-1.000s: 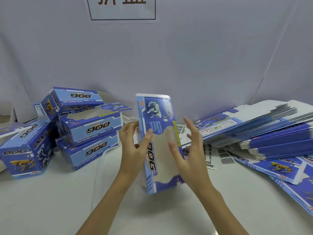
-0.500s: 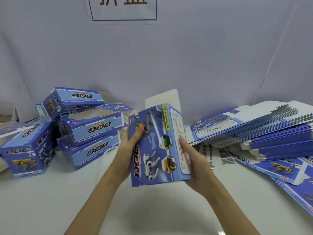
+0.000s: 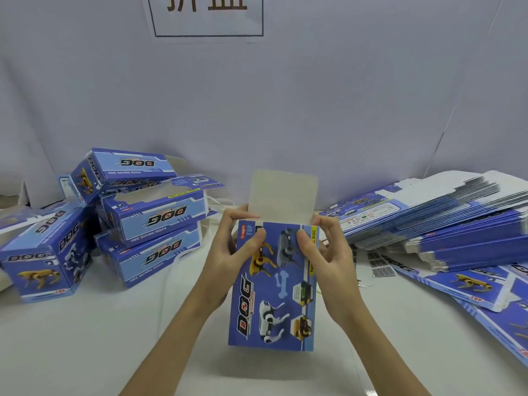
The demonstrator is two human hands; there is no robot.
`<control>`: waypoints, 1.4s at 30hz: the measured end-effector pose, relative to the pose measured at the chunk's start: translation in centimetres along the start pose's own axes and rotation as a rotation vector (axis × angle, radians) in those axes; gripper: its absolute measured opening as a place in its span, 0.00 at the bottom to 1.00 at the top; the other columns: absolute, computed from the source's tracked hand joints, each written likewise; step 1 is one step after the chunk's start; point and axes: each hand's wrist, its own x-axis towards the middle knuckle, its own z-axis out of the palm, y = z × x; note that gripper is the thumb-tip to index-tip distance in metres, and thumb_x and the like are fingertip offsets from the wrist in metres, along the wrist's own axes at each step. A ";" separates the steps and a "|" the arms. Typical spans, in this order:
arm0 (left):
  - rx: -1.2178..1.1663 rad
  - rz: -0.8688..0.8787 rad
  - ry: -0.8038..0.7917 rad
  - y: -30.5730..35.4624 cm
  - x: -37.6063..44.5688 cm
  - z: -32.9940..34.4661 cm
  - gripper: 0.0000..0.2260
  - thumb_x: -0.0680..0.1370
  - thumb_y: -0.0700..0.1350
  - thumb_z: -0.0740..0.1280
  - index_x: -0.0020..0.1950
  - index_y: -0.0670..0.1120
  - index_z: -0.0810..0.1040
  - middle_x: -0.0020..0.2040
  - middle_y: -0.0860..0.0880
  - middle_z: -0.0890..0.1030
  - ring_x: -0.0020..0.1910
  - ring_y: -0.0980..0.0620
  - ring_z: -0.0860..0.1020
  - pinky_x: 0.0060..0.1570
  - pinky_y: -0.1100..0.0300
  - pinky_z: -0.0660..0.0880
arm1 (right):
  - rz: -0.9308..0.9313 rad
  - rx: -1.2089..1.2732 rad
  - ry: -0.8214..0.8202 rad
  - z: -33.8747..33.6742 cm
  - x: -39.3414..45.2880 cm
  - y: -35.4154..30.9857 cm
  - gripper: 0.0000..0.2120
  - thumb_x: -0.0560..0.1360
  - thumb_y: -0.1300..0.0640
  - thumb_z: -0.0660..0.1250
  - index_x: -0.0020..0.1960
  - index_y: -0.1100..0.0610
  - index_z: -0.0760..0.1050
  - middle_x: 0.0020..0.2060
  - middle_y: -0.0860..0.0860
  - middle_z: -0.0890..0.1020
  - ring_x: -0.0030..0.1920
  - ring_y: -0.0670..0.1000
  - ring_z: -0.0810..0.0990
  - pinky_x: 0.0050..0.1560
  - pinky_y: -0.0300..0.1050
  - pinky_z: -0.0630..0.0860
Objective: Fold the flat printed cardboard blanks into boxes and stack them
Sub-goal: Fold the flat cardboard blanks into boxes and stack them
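A: What is recorded for the large items?

B: A white worktop (image 3: 85, 352) is noted, backed by a pale wall carrying a framed sign (image 3: 208, 15). On the right, a slanted pile of flat blanks (image 3: 445, 221) is seen, with loose blanks (image 3: 468, 284) spread just beside it. On the left, folded boxes (image 3: 148, 221) are stacked, one lying tilted on top; a further folded box (image 3: 43, 261) is set beside them at the far left.

A: And the box being worked?

B: A part-folded box (image 3: 271, 287) is held upright above the middle of the worktop, printed face toward the camera, its plain top flap (image 3: 283, 195) standing open.

A: State of each grip?

B: The box's upper left edge is pinched by the left hand (image 3: 231, 252), thumb on the printed face. The upper right edge is pinched likewise by the right hand (image 3: 325, 252). Both grips are narrow, closed on the box.
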 end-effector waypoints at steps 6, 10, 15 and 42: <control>0.057 0.180 0.062 0.3 0.2 0.4 0.28 0.77 0.47 0.76 0.72 0.59 0.65 0.67 0.51 0.76 0.59 0.39 0.84 0.46 0.47 0.85 | -0.173 -0.031 0.051 0.7 0.0 -0.8 0.18 0.80 0.51 0.72 0.67 0.46 0.70 0.63 0.50 0.81 0.59 0.58 0.85 0.50 0.49 0.86; 0.169 0.171 0.047 0.5 0.2 0.3 0.24 0.76 0.57 0.75 0.65 0.47 0.72 0.64 0.51 0.78 0.63 0.40 0.81 0.49 0.43 0.85 | -0.194 -0.151 0.011 0.3 0.0 -0.5 0.16 0.83 0.53 0.66 0.70 0.53 0.74 0.68 0.53 0.78 0.67 0.61 0.80 0.52 0.53 0.86; 0.178 0.178 0.008 0.5 0.1 0.3 0.28 0.74 0.64 0.74 0.63 0.45 0.73 0.67 0.53 0.77 0.67 0.44 0.79 0.50 0.44 0.85 | -0.091 -0.044 0.043 1.2 -0.4 -0.4 0.24 0.74 0.29 0.70 0.58 0.46 0.79 0.69 0.49 0.77 0.70 0.56 0.79 0.47 0.47 0.85; 0.102 0.202 0.037 -0.2 0.2 0.3 0.20 0.82 0.55 0.65 0.63 0.39 0.72 0.62 0.50 0.80 0.63 0.43 0.81 0.48 0.53 0.85 | -0.102 -0.085 -0.014 0.9 -0.3 0.7 0.19 0.82 0.46 0.63 0.68 0.55 0.75 0.71 0.48 0.76 0.71 0.58 0.78 0.51 0.52 0.86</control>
